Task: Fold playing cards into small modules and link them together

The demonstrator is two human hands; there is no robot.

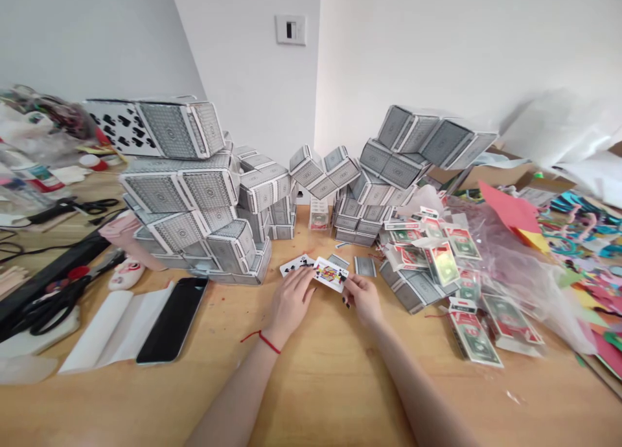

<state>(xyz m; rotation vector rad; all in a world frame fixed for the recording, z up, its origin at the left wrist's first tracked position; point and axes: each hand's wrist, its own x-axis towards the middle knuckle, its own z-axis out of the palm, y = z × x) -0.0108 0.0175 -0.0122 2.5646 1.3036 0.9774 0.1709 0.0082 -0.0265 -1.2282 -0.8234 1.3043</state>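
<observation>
A face-up picture playing card (329, 275) is held just above the wooden table between my two hands. My right hand (363, 298) pinches its right end between thumb and fingers. The left end is gripped by my left hand (294, 299), which has a red string at the wrist. Beyond my left fingertips lies a spade card (293, 265), partly covered. Two patterned card backs show behind and to the right: one card (339, 260) half hidden by the held card, another card (365, 266) in full sight.
Stacked blocks of folded cards rise at left (208, 188) and right (389, 162), with a V-shaped card piece (324, 171) bridging them. Opened card boxes (473, 333) lie at right beside plastic wrap. A phone (172, 320), white paper (114, 330) and black scissors (63, 298) are at left.
</observation>
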